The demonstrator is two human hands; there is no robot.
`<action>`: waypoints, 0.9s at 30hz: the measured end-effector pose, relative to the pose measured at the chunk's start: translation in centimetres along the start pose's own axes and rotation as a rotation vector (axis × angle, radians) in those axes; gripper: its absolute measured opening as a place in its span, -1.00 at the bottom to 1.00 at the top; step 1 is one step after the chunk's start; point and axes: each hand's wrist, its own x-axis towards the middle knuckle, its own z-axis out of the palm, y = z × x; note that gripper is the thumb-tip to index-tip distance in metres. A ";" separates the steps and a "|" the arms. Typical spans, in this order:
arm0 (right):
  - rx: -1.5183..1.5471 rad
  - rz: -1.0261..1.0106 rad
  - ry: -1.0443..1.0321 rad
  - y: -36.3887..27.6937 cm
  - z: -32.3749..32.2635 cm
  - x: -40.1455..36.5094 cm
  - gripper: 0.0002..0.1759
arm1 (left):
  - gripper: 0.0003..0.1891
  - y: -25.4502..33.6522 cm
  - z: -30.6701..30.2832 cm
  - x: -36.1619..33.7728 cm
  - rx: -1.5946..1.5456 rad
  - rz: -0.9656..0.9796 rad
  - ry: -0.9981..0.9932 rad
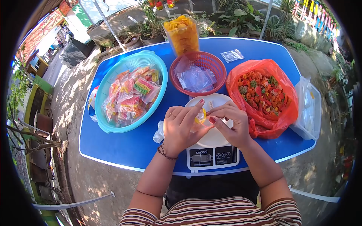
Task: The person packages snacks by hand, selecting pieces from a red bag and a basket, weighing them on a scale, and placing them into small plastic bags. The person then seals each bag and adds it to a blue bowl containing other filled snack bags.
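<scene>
Over the kitchen scale [201, 158], my left hand [180, 126] is closed around a small clear plastic bag [200, 116] with something yellow inside. My right hand [233, 122] pinches at the bag's right edge with thumb and forefinger. Below both hands, a white plate [206, 141] rests on the scale, partly hidden by them. A few small pale pieces [211, 103] show on the plate's far part. Just behind it, a red-brown plastic basket [177, 88] holds a stack of flat clear bags [197, 79].
A turquoise basket [101, 109] of filled snack packs stands left. On the right, a red plastic bag [241, 75] holds colourful snack pieces, beside a clear tub [310, 113]. A container of yellow chips [183, 34] and a flat packet [232, 55] sit at the back of the blue table [124, 145].
</scene>
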 end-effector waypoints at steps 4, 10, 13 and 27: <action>-0.003 0.008 0.091 -1.5 0.2 0.2 -0.87 | -0.30 -0.1 -0.1 -0.1 -0.017 -0.021 -0.016; -0.058 0.014 0.164 0.3 -0.1 0.2 -0.81 | -0.28 -0.2 -0.1 -0.1 -0.065 -0.061 0.026; -0.470 -0.024 0.006 0.8 -0.9 0.6 -0.77 | -0.14 -0.5 -0.2 -0.8 -0.436 -0.246 0.223; -0.069 0.135 0.179 0.4 -0.1 0.0 -0.74 | -0.15 -1.0 0.4 -0.7 -0.145 -0.129 0.071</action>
